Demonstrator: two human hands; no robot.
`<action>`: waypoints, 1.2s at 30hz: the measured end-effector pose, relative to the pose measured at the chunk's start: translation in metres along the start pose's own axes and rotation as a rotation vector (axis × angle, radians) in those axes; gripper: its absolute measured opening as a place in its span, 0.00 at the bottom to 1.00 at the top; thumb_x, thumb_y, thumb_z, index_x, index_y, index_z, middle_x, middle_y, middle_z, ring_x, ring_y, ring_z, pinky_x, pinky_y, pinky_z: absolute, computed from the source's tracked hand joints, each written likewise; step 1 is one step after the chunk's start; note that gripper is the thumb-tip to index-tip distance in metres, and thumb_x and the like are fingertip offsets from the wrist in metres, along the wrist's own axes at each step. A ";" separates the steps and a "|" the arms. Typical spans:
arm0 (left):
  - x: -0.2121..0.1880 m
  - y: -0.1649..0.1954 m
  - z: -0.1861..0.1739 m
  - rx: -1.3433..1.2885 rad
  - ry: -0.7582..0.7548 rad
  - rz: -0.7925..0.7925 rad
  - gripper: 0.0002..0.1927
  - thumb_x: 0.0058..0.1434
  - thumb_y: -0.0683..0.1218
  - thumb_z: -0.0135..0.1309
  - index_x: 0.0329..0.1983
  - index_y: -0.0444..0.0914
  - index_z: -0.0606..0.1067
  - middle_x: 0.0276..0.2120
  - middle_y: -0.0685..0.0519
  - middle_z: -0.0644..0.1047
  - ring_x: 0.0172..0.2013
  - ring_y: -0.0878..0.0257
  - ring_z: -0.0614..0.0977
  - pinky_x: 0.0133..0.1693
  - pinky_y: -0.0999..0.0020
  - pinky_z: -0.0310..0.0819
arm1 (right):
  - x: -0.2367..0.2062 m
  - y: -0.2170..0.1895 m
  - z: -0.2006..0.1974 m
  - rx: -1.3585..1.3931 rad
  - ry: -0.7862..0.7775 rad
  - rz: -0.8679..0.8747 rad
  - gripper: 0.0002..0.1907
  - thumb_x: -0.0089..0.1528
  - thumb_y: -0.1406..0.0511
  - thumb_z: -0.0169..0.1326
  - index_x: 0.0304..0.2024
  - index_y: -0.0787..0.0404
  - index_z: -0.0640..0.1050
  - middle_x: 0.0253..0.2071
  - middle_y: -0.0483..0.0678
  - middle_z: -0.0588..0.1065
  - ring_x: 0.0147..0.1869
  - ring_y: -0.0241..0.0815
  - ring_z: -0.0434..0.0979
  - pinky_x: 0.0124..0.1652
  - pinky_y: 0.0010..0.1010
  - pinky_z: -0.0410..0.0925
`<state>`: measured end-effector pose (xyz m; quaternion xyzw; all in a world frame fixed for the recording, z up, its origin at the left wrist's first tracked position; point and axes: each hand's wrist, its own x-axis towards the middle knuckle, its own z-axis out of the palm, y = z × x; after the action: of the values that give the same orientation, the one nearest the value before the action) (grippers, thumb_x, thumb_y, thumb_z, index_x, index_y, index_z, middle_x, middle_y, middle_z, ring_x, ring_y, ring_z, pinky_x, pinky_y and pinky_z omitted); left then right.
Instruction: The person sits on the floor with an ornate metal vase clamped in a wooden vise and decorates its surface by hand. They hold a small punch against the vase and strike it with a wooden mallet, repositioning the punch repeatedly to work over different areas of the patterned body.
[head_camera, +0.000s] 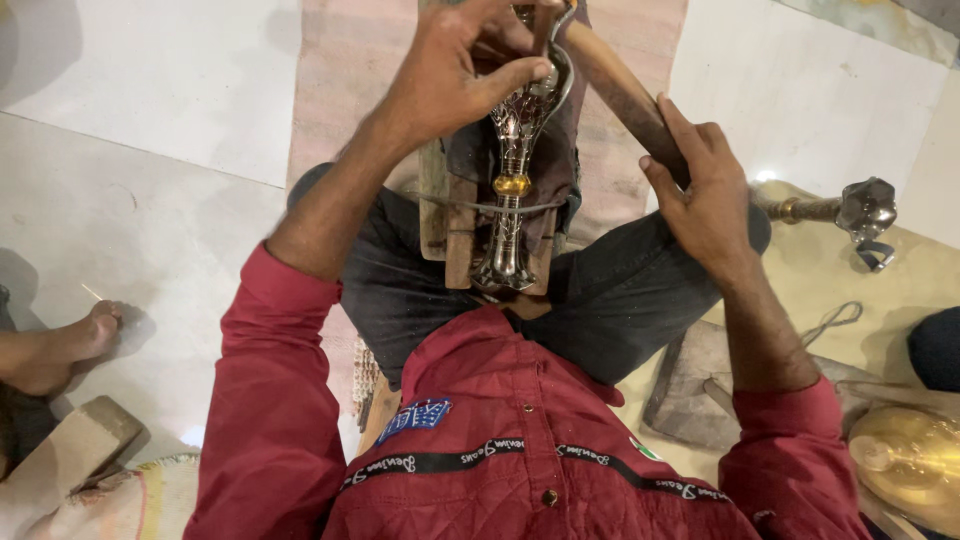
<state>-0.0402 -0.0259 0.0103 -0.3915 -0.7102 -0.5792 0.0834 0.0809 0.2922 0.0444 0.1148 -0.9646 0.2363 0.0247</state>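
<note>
I sit on the floor in a red shirt and dark trousers. A shiny engraved metal piece (512, 170) with a slim neck, a brass ring and a flared foot lies lengthwise on a wooden block (455, 235) between my knees. My left hand (450, 70) pinches its far end, fingers closed around the curved top. My right hand (705, 195) grips a long wooden handle (620, 90) that runs up and to the left toward the piece's top. The handle's far end is hidden behind my left hand.
A second silver and brass piece (855, 212) lies on the floor to the right. A brass disc (910, 455) and a flat stone slab (690, 385) are at lower right. Another person's bare foot (60, 345) and a wooden block (65, 455) are at left.
</note>
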 end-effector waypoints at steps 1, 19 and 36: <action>0.004 0.000 0.001 0.021 -0.030 -0.036 0.18 0.74 0.41 0.66 0.62 0.39 0.72 0.42 0.49 0.83 0.44 0.60 0.89 0.49 0.65 0.88 | -0.001 0.000 0.002 0.042 0.027 -0.016 0.33 0.71 0.65 0.60 0.77 0.54 0.65 0.50 0.55 0.72 0.49 0.50 0.76 0.47 0.42 0.71; -0.013 0.001 0.030 0.208 0.168 -0.014 0.30 0.71 0.41 0.65 0.71 0.47 0.66 0.43 0.52 0.85 0.44 0.61 0.90 0.44 0.67 0.88 | 0.040 -0.006 -0.065 -0.019 0.142 -0.275 0.27 0.71 0.71 0.60 0.72 0.59 0.70 0.52 0.58 0.72 0.56 0.52 0.74 0.54 0.43 0.71; -0.010 -0.001 0.038 0.234 0.173 -0.006 0.28 0.72 0.43 0.64 0.71 0.50 0.67 0.40 0.53 0.85 0.40 0.63 0.90 0.41 0.68 0.88 | 0.053 -0.057 -0.120 -0.639 0.115 -0.523 0.33 0.66 0.76 0.62 0.73 0.53 0.78 0.52 0.53 0.73 0.59 0.53 0.73 0.56 0.47 0.65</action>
<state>-0.0214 0.0029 -0.0087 -0.3257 -0.7642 -0.5241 0.1877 0.0423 0.2873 0.1823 0.3292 -0.9247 -0.0833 0.1721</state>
